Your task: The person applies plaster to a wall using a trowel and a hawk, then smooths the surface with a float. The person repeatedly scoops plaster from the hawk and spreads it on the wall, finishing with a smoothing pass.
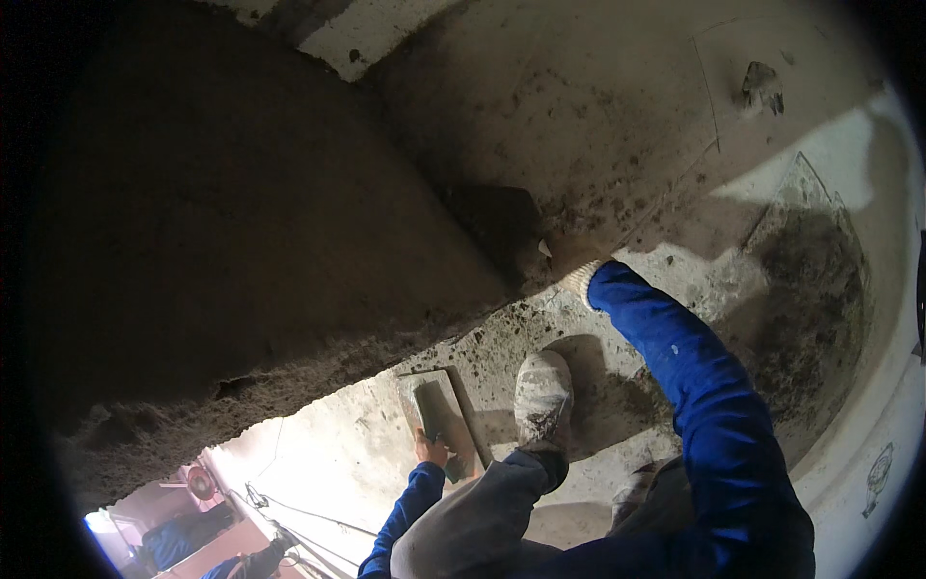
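Low in the middle, my left hand is closed round the handle of a flat rectangular plastering float. The float's board is pale, and its long handle looks grey-green. My right arm, in a blue sleeve, stretches forward to the shaded corner beside the big dark surface. There my right hand is closed at what looks like a trowel, its dark blade lying deep in shadow. A small bright glint shows near those fingers, which are hard to make out.
A large dark plastered surface with a rough, crumbly edge fills the left. Mortar crumbs dot the pale ground around my stained shoe. A dark patch lies at right. Cables and another person's blue clothing appear lower left.
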{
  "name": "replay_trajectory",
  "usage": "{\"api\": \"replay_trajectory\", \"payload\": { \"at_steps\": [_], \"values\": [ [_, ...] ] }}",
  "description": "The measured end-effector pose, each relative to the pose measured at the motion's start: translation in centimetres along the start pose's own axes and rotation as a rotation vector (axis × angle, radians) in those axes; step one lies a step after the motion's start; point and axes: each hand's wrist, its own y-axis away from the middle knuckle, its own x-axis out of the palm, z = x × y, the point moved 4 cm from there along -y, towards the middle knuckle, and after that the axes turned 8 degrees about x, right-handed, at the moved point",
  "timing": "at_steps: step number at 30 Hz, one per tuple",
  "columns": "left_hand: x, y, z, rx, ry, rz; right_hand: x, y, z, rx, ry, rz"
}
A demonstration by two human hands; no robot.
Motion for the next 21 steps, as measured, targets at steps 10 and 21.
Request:
{"api": "replay_trajectory", "payload": {
  "at_steps": [10, 21],
  "values": [
    [0.3, -0.6, 0.6, 0.028, -0.027, -0.033, 0.2, -6.7, 1.6, -0.05, -0.189, -0.045],
    [0.2, 0.0, -0.4, -0.132, 0.032, 0.057, 0.1, -3.8, -3.8, 0.13, -0.498, 0.308]
  ]
}}
